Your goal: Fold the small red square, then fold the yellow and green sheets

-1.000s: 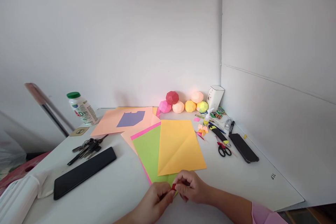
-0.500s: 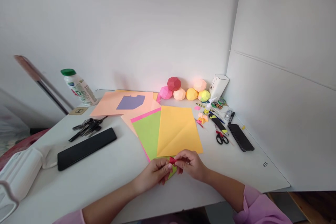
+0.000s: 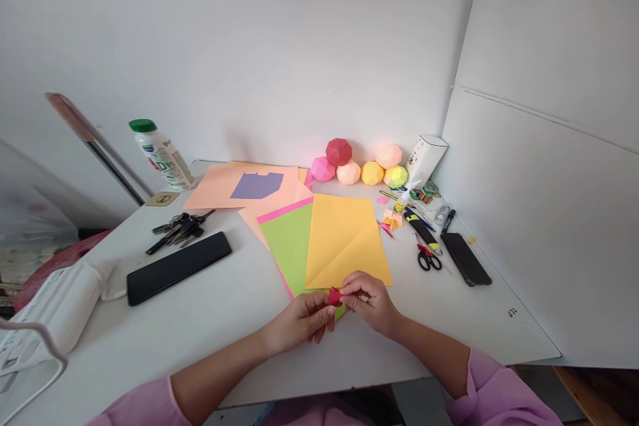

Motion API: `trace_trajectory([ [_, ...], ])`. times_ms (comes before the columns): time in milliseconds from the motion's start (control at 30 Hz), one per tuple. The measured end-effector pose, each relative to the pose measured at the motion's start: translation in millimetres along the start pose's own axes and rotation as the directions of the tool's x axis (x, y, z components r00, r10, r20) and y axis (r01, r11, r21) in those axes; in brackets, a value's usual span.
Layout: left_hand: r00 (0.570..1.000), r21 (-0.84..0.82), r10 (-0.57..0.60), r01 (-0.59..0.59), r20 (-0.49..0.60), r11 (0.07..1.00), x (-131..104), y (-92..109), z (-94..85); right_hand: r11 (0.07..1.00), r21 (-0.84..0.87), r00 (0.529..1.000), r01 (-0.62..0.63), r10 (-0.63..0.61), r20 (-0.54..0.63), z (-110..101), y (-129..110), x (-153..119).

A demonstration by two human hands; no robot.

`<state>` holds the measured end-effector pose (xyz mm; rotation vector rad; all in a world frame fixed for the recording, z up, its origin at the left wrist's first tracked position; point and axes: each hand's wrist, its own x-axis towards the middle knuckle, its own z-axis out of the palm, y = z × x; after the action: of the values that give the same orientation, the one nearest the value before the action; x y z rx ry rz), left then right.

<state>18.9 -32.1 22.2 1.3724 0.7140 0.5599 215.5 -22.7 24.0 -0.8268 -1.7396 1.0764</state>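
Between my two hands is a small piece of red paper (image 3: 335, 296), apparently folded. My left hand (image 3: 303, 319) pinches its left side between thumb and fingers. The fingers of my right hand (image 3: 372, 301) are closed on its right edge. Both hands are over the near end of a yellow sheet (image 3: 344, 239) and a green sheet (image 3: 289, 239) with a pink strip. Behind them lie peach sheets (image 3: 214, 186) with a purple cut piece (image 3: 257, 185) on top.
Faceted paper balls (image 3: 339, 152) stand against the wall. Scissors (image 3: 429, 258), a utility knife (image 3: 422, 229), a glue bottle (image 3: 401, 202), paper scraps (image 3: 392, 219) and a phone (image 3: 466, 258) lie rightward. Leftward are keys (image 3: 182, 229), a black flat device (image 3: 180, 268), a bottle (image 3: 164, 158) and a white power strip (image 3: 60, 306).
The whole scene has shifted slightly right and up in view. More of the red paper shows between my fingers, and both hands still hold it.
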Motion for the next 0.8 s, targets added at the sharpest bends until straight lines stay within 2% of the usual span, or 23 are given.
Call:
trace_trajectory([
  [67,1.0,0.01,-0.017,0.017,0.007,1.0,-0.6,0.1,0.0,0.995,-0.058,0.997,0.078,-0.079,-0.009,-1.6,-1.9,1.2],
  [167,0.998,0.018,-0.049,0.049,0.03,0.999,-1.8,0.0,0.5,0.994,-0.06,0.995,0.09,-0.088,0.039,-3.3,-4.0,2.2],
  [300,0.993,0.004,-0.106,0.106,0.051,0.994,-2.6,-1.2,2.3,1.0,-0.017,0.999,0.02,-0.02,0.039,-1.3,-4.1,2.0],
  [433,0.992,-0.015,-0.127,0.127,-0.009,0.992,-1.9,-2.4,2.4,0.996,0.035,0.997,-0.079,0.08,-0.014,-10.0,-2.8,6.5],
  [533,0.99,-0.023,-0.119,0.118,-0.073,0.993,-1.8,-0.5,1.1,0.987,-0.102,0.987,-0.124,0.113,-0.112,-45.1,-1.4,20.1],
  [600,0.987,-0.031,-0.118,0.115,-0.109,0.993,-2.7,2.0,0.6,0.915,-0.351,0.963,-0.198,0.115,-0.243,-82.4,0.8,33.9],
  [700,0.983,-0.04,-0.124,0.119,-0.138,0.992,-5.0,5.9,1.7,0.834,-0.474,0.923,-0.281,0.099,-0.371,-140.5,8.3,56.1],
  [800,0.983,-0.037,-0.127,0.123,-0.136,0.992,-6.6,7.6,4.0,0.744,-0.564,0.904,-0.357,0.124,-0.409,-178.0,21.1,72.1],
])
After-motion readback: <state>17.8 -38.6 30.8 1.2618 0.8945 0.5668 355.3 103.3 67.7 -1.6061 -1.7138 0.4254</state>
